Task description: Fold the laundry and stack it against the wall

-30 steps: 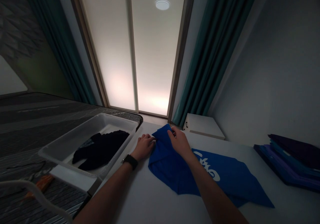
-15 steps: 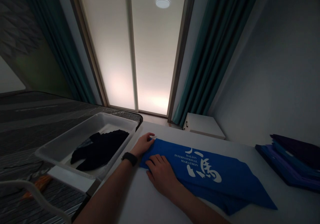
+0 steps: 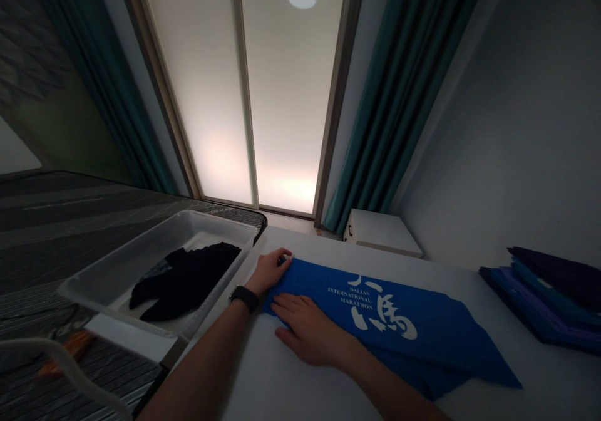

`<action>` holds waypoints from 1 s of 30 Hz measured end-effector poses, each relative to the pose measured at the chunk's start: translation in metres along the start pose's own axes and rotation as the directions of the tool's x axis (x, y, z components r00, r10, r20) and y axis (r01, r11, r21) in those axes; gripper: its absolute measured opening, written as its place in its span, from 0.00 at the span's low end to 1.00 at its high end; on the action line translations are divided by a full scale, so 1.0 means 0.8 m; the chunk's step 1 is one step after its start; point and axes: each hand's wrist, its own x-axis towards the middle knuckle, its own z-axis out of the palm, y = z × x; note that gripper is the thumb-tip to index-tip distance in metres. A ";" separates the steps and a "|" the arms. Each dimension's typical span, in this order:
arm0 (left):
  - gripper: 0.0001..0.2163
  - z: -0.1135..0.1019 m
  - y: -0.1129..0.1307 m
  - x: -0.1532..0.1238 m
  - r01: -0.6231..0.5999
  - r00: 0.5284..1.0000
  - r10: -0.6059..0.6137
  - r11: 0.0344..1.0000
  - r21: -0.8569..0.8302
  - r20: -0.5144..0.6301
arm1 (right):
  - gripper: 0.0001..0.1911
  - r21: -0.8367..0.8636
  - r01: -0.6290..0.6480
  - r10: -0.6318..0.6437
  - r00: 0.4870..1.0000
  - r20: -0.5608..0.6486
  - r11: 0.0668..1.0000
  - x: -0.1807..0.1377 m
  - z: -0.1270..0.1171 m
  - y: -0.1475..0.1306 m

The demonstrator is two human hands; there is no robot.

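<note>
A blue T-shirt (image 3: 413,327) with white marathon lettering lies folded lengthwise on the white table (image 3: 291,389). My left hand (image 3: 268,270), a dark watch on its wrist, pinches the shirt's far-left corner. My right hand (image 3: 307,330) lies flat, fingers stretched out, pressing on the shirt's near-left edge.
A translucent plastic bin (image 3: 117,277) holding a dark garment (image 3: 183,280) sits left of the table on a grey striped surface. A stack of folded dark blue and purple clothes (image 3: 549,302) rests at the right. A small white cabinet (image 3: 380,236) stands behind, by teal curtains and a lit window.
A second ago both hands held a bunched blue fold at the shirt's left end. The fold has been laid down, showing the lettering, and my right hand now presses flat.
</note>
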 end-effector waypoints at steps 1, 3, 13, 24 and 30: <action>0.11 0.001 -0.001 0.000 -0.005 1.000 0.005 1.000 0.004 -0.003 | 0.26 0.018 -0.025 0.025 0.999 -0.020 1.000 0.000 -0.008 0.004; 0.10 0.003 -0.002 0.001 -0.013 1.000 0.013 1.000 0.005 -0.014 | 0.26 -0.002 -0.131 0.130 0.987 -0.096 0.991 0.001 -0.018 0.012; 0.11 -0.004 0.002 -0.004 -0.047 0.998 0.047 0.999 0.012 -0.033 | 0.35 -0.119 -0.180 0.176 0.984 -0.041 0.977 -0.001 0.023 0.026; 0.14 -0.016 0.006 -0.021 -0.152 0.988 0.153 0.933 0.326 0.020 | 0.33 -0.021 -0.201 0.202 0.979 0.018 0.979 -0.002 -0.007 0.039; 0.20 0.004 0.037 -0.044 -0.319 0.944 0.324 0.863 0.391 0.055 | 0.32 -0.204 -0.412 0.384 0.909 -0.161 0.888 0.000 -0.025 0.077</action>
